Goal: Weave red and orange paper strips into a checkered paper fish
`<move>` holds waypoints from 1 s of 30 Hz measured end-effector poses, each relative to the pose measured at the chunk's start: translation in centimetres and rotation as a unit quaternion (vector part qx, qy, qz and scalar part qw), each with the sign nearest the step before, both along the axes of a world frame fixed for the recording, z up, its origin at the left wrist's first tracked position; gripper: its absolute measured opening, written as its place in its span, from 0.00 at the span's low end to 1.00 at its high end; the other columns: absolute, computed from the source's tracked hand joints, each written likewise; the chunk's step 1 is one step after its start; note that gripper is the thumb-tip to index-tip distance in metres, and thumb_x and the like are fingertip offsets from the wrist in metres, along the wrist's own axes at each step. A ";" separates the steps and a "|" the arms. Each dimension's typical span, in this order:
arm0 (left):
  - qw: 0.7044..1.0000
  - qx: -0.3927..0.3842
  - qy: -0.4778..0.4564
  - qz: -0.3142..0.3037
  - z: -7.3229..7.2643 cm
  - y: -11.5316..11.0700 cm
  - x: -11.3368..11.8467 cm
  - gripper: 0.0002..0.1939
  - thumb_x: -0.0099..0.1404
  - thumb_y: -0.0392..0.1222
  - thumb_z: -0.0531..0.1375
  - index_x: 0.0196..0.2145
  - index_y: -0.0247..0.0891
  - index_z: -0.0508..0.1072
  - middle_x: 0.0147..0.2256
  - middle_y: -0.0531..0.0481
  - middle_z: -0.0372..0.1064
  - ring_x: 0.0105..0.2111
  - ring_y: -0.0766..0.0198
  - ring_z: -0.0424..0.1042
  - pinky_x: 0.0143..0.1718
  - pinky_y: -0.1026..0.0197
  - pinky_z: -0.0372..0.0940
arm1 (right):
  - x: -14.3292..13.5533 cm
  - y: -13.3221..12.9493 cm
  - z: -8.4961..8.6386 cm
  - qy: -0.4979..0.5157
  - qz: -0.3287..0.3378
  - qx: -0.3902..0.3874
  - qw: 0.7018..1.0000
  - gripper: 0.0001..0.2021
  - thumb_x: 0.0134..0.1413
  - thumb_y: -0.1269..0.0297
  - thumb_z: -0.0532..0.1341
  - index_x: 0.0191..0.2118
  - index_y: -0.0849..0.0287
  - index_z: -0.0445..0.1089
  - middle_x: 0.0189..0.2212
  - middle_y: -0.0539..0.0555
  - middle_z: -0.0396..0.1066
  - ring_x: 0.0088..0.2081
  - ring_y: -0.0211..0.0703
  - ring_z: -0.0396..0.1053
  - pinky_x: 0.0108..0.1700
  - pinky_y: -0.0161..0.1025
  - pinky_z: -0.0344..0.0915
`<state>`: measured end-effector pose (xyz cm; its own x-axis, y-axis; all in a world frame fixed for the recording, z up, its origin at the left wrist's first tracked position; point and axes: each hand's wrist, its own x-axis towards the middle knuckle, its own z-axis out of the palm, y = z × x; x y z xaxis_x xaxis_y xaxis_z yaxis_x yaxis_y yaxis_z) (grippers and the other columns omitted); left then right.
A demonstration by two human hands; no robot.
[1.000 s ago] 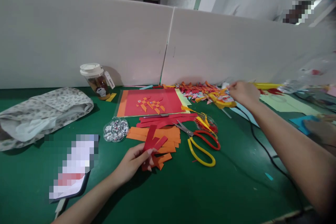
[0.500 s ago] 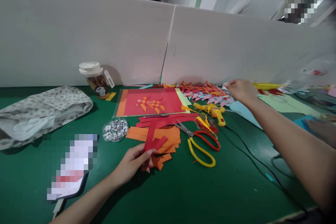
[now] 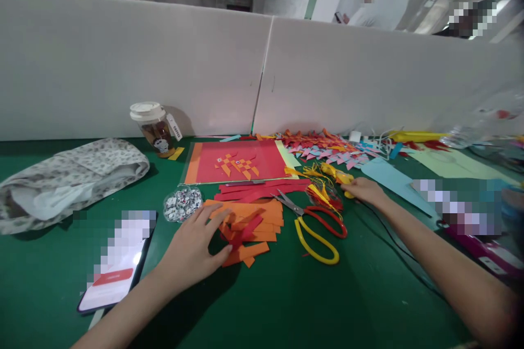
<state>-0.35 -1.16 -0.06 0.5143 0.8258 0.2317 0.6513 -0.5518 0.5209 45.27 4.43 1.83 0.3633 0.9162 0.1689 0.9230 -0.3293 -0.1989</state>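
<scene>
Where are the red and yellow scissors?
In the head view, the scissors lie open on the green table, a bit right of the middle, between the orange paper strips and the right hand.

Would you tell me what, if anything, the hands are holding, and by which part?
The right hand is at the handle of the glue gun; a firm grip cannot be told. The open left hand holds nothing.

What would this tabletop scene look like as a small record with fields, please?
Left hand: spread over flat orange paper strips and a red paper strip
Right hand: at a yellow plastic glue gun
Centre: metal scissors with one red and one yellow handle
Farther back: red paper sheet bearing orange woven-paper fish
Back left: white-lidded clear cup
</scene>
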 end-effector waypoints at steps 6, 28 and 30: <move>0.993 -0.060 -0.098 -0.009 1.5 -0.6 1.1 0.14 0.60 0.46 0.58 0.44 0.44 0.70 0.48 0.46 0.67 0.49 0.51 0.63 0.49 0.49 0.59 | -3.0 -1.9 2.3 0.055 -0.046 0.103 0.992 0.19 0.60 0.60 0.52 0.52 0.67 0.58 0.40 0.65 0.71 0.30 0.46 0.72 0.31 0.41 0.69; 0.708 -0.375 -0.559 0.213 2.6 4.0 14.1 0.38 0.51 0.48 0.67 0.53 0.40 0.51 0.57 0.37 0.49 0.55 0.54 0.59 0.44 0.59 0.62 | -16.7 -5.1 4.0 -0.136 0.190 0.331 0.914 0.17 0.61 0.63 0.49 0.54 0.60 0.54 0.39 0.63 0.66 0.42 0.54 0.68 0.32 0.44 0.68; 0.727 -0.332 -0.556 0.227 2.7 4.6 13.1 0.42 0.48 0.49 0.69 0.54 0.44 0.50 0.60 0.41 0.43 0.60 0.53 0.50 0.53 0.57 0.55 | -16.8 -5.4 4.1 -0.122 0.201 0.349 0.907 0.16 0.60 0.63 0.50 0.52 0.62 0.56 0.39 0.63 0.66 0.41 0.54 0.68 0.32 0.44 0.68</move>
<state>12.79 3.44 2.62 -0.0469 0.9719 -0.2309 -0.3401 0.2018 0.9185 28.49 -0.94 5.93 -0.1038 0.6044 0.7899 0.9851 0.1719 -0.0021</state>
